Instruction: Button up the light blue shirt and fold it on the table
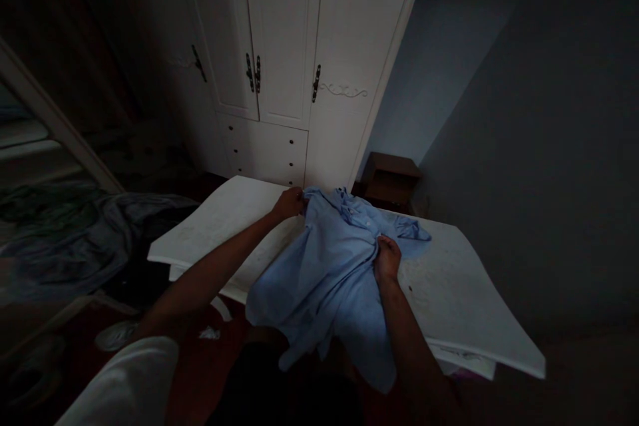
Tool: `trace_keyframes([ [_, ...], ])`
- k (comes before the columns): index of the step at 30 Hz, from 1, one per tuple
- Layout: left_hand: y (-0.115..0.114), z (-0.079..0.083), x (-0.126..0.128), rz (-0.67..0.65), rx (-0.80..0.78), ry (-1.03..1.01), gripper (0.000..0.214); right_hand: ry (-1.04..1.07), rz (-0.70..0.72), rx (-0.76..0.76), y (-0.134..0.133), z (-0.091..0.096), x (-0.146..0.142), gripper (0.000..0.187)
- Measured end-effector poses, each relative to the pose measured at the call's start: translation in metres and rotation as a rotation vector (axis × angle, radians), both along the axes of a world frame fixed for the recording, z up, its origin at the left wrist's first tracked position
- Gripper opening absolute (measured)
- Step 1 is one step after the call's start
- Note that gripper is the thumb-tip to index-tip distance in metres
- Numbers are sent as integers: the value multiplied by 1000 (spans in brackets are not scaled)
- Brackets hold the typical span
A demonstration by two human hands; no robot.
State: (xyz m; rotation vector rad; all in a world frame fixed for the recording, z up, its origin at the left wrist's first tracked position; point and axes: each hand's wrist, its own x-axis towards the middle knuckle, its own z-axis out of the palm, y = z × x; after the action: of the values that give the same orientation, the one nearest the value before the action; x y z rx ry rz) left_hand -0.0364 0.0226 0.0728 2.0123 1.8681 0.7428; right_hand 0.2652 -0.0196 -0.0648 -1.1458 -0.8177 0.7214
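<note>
A light blue shirt (324, 279) lies crumpled on a white table (459, 293), with its lower part hanging over the near edge. My left hand (289, 204) is closed on the shirt's far left edge, near the collar. My right hand (387, 258) is closed on a fold of the fabric at the shirt's right side. Both forearms reach forward over the table.
A white wardrobe (299, 66) with dark handles and drawers stands behind the table. A brown nightstand (389, 181) sits to its right. Dark bedding (74, 239) lies at the left. The room is dim, and small white objects lie on the red floor (112, 335).
</note>
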Motion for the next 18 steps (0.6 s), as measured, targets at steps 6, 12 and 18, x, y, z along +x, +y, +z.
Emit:
trace_keyframes([
  [6, -9, 27, 13, 27, 150, 11, 12, 50, -43, -24, 1, 4, -6, 23],
  [12, -14, 69, 20, -19, 294, 327, 25, -39, -42, -54, -4, 8, 4, 21],
  [18, -19, 125, 4, -144, 414, 717, 32, -168, -2, -55, -13, 14, 16, 24],
])
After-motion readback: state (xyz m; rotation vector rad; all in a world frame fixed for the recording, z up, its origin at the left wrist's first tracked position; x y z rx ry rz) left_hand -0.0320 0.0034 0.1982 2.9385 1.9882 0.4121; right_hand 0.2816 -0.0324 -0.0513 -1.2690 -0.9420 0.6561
